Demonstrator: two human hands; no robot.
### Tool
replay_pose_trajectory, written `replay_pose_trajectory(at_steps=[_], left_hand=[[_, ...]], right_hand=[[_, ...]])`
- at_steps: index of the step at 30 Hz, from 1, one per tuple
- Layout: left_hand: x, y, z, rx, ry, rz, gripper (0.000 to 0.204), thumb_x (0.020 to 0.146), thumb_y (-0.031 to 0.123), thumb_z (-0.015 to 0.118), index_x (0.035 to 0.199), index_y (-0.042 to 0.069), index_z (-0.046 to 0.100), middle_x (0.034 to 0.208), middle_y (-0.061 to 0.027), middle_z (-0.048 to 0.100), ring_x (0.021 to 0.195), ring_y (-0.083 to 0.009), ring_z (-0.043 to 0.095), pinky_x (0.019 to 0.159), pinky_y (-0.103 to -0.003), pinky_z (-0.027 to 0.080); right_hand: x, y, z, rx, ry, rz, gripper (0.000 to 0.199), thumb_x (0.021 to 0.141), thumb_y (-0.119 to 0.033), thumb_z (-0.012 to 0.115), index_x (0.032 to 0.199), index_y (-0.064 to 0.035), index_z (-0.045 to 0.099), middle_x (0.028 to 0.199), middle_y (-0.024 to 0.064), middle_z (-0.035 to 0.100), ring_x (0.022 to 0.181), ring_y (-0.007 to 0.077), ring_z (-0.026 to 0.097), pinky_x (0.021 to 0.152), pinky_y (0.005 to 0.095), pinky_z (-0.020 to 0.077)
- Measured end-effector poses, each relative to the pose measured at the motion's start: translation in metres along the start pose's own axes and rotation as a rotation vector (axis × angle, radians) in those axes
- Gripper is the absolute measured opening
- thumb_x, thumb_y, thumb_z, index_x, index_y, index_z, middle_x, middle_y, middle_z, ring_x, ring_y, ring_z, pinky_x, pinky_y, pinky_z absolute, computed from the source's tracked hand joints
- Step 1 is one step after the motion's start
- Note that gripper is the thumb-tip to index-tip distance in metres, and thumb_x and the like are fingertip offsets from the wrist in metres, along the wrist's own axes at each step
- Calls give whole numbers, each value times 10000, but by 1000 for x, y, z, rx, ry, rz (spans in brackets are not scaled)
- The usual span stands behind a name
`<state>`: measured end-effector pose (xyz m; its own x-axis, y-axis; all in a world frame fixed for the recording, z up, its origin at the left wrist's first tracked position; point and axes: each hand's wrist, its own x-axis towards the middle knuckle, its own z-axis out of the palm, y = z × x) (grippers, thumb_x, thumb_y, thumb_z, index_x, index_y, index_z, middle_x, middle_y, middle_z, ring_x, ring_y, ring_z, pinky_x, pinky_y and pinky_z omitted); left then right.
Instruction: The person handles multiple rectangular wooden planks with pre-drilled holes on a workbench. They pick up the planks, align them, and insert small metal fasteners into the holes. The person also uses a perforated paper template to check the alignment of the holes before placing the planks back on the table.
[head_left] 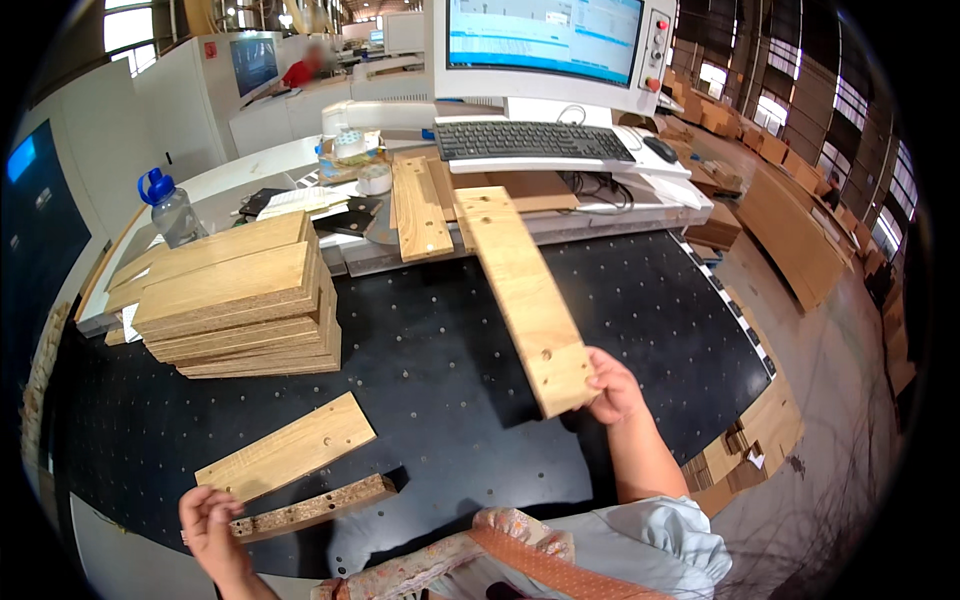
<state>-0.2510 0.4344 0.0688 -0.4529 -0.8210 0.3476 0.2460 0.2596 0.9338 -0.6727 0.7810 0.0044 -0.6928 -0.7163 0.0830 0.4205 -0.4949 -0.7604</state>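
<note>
My right hand [614,388] is closed on the near right end of a long, light wooden board [525,290]. The board is tilted above the black work surface, with drilled holes near both ends. At the lower left, the curled fingers of my left hand [212,535] are closed round the left end of a narrow wooden board [315,508]. That board stands on its long edge, its particle-board side with several holes facing up, and the hand hides its end. Just beyond it, a flat wooden board [290,445] with drilled holes lies on the surface.
A tall stack of boards [235,290] stands at the left, with a blue-capped bottle [172,208] behind it. Drilled boards [420,210] lie at the back beside a tape roll [374,180]. A keyboard [530,141], mouse [660,150] and monitor [545,40] stand beyond the black work surface [430,350].
</note>
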Motion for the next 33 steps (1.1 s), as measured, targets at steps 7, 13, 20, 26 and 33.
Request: replay_pose_trajectory(at_steps=[7,13,20,26,33], left_hand=[[-2,11,47,154,-440,32,544,763,108,678,1246,-37,472,1108,-166,567,1014,-252,567,903,-386,447],[3,4,17,95,-313,63,498,813,114,640,1256,-23,459,1118,-139,570,996,-203,561,889,-334,441],[-12,22,6,280,-252,53,540,802,163,650,1278,2,453,1137,-113,558,1035,-192,541,934,-329,414],[-40,23,-17,339,-68,2,556,803,164,659,1289,-5,447,1157,-121,562,1061,-198,539,938,-326,407],[-103,15,-62,320,225,-31,521,813,78,597,1294,-31,428,1168,-134,541,1015,-182,536,914,-305,412]], right_hand=[[-92,35,-7,-1,-26,325,390,743,68,578,1126,59,504,1016,149,644,916,216,644,851,321,489],[-128,42,12,-361,23,666,304,819,12,601,1110,14,517,985,136,650,878,223,648,728,337,538],[-23,-46,84,-2196,76,-135,358,762,-251,688,1027,-48,558,874,140,637,802,328,626,687,421,504],[147,-20,124,-1759,83,-439,381,808,-279,655,1065,-16,554,908,157,635,856,322,622,747,392,491],[258,96,73,-170,247,221,807,839,-450,650,1374,23,273,1208,268,495,1064,376,552,869,472,487]])
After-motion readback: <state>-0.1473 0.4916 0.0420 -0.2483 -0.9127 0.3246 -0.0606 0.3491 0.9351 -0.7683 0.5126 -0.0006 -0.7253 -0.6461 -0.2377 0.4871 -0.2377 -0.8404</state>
